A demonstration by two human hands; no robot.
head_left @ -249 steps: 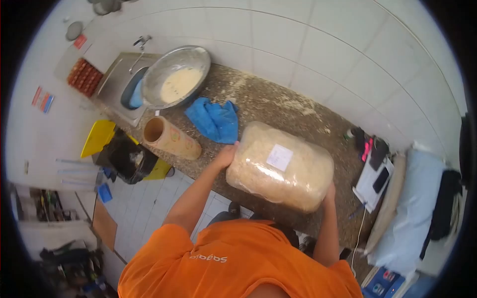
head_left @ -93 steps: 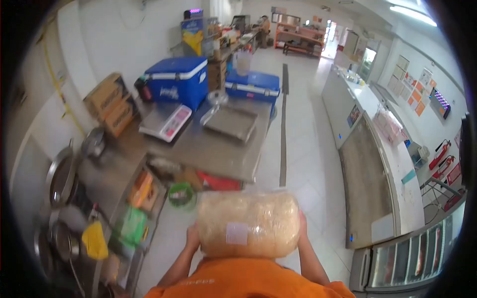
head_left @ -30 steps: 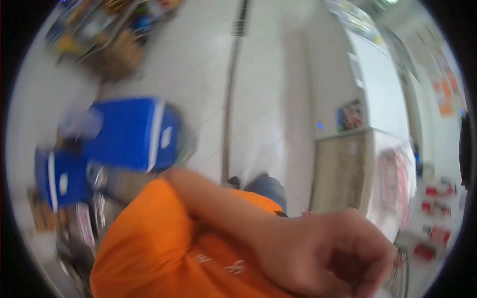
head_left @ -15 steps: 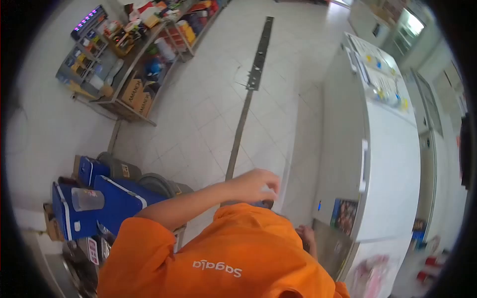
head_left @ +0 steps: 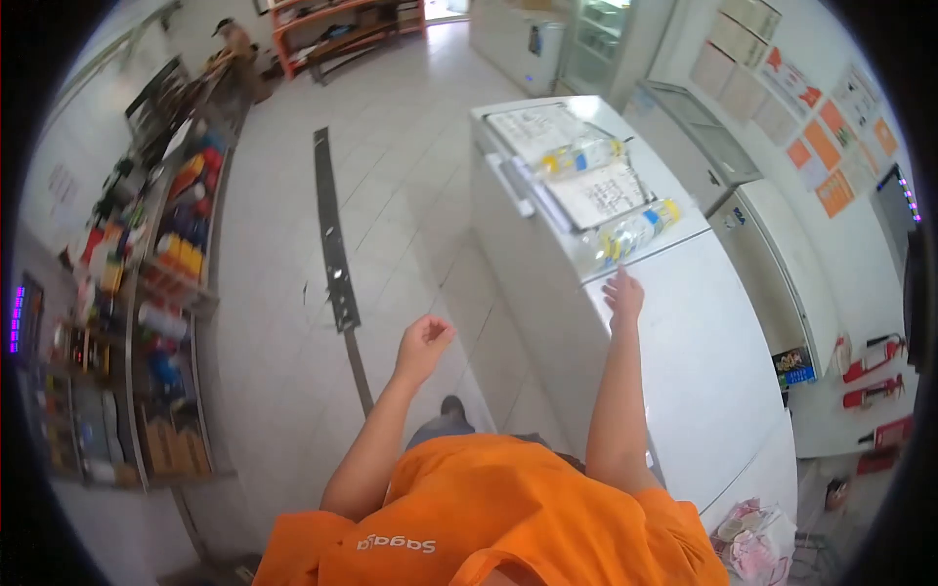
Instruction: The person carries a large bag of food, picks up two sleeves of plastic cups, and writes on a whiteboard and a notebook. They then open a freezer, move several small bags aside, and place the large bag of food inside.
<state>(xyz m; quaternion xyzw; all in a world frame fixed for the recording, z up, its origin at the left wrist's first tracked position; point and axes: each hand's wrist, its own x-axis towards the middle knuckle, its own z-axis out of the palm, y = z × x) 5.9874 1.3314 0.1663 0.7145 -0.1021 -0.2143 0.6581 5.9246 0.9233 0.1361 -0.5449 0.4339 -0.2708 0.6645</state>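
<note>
My right hand (head_left: 622, 296) lies flat, fingers apart, on the lid of a white chest freezer (head_left: 703, 352), close to its near-left edge. Just beyond my fingers a clear plastic bottle with a yellow cap (head_left: 633, 230) lies on the lid. My left hand (head_left: 424, 342) hangs in the air over the tiled floor with its fingers curled and nothing in it. My orange shirt (head_left: 489, 518) fills the bottom of the view.
Papers (head_left: 598, 193) and a second bottle (head_left: 581, 154) lie on the farther freezer lid. A metal floor drain strip (head_left: 334, 278) runs down the aisle. Stocked shelves (head_left: 156, 293) line the left wall. Another freezer (head_left: 772, 254) stands to the right. A person (head_left: 233, 41) stands far back.
The large bag of pale food that both hands carried is gone from them. I have turned toward the white freezers, and my right hand has come to rest on a lid.
</note>
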